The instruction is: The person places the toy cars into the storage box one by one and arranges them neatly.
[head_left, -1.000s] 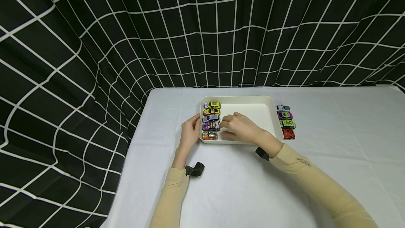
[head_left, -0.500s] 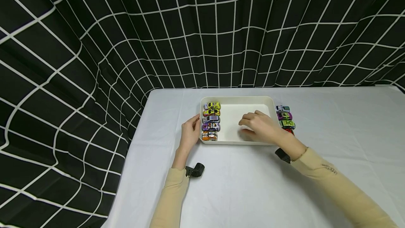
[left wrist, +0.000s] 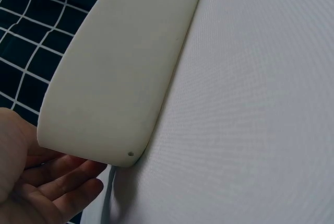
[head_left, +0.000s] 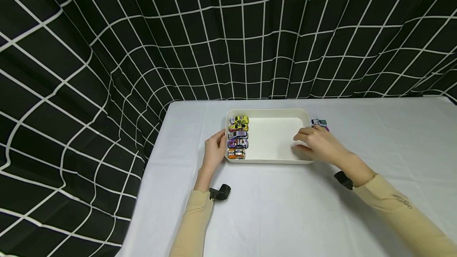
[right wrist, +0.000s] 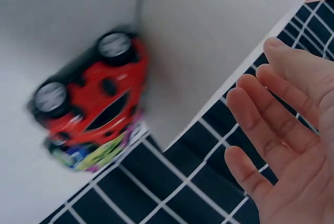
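Note:
My left hand [head_left: 214,150] rests at the left end of a white tray [head_left: 267,161], its fingers loosely bent against the outer wall. Inside along that end stand a yellow toy car [head_left: 239,119], a yellow-and-red one, a silver car [head_left: 238,134], a purple car [head_left: 238,143] and an orange car [head_left: 236,154]. Over the tray's right rim hovers my right hand [head_left: 323,146], fingers relaxed and holding nothing. Beside that rim, a red toy car [right wrist: 99,93] shows blurred in the right wrist view; the right hand hides it in the head view.
Past the tray's right end, a pale toy car [head_left: 319,122] stands on the white-covered table [head_left: 271,205], with a purple car [head_left: 326,129] partly hidden by the right hand. A black curtain [head_left: 257,50] with white grid lines hangs behind and at the left.
My right hand has moved right from beside the purple car in the tray, across the tray to its right rim. The left hand and the cars in the tray have stayed put.

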The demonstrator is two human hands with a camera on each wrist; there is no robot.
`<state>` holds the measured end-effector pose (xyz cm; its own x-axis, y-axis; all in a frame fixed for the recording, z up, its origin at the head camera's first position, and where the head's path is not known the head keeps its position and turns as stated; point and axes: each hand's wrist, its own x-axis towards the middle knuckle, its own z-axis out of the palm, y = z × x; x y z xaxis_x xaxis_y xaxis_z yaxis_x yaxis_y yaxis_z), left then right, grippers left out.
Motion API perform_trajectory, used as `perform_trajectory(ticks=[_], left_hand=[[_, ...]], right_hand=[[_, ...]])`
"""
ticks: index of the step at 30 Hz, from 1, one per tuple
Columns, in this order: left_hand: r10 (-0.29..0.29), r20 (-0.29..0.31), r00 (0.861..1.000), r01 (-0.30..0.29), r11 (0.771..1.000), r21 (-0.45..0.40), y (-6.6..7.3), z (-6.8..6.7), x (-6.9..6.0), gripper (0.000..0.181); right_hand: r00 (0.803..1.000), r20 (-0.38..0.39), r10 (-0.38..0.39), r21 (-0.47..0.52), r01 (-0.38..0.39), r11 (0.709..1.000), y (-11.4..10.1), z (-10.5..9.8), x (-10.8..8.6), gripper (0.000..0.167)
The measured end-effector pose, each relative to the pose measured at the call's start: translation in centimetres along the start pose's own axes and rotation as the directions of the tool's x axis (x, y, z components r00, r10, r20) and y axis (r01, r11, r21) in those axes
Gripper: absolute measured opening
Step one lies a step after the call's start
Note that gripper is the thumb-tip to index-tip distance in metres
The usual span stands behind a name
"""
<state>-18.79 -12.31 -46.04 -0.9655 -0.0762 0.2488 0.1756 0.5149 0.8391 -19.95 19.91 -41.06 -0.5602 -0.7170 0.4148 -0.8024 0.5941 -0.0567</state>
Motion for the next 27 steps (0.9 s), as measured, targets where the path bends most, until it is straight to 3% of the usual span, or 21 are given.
perform_trajectory(ticks=[8,16,27], left_hand=[[-0.005,0.004,1.000,0.005,1.000,-0.006,-0.1,0.0,0.0,0.030],[-0.004,0.004,1.000,0.005,1.000,-0.014,0.1,0.0,0.0,0.030],[-0.022,0.016,1.000,0.022,1.000,-0.015,0.3,-0.1,-0.1,0.030]], right_hand=[[0.998,-0.047,0.035,-0.006,-0.036,0.999,1.1,-0.9,-2.0,0.025],[0.991,-0.003,0.133,-0.030,-0.133,0.991,1.8,-1.7,-3.5,0.022],[0.985,0.010,0.173,-0.027,-0.173,0.985,2.8,-2.0,-5.3,0.024]])
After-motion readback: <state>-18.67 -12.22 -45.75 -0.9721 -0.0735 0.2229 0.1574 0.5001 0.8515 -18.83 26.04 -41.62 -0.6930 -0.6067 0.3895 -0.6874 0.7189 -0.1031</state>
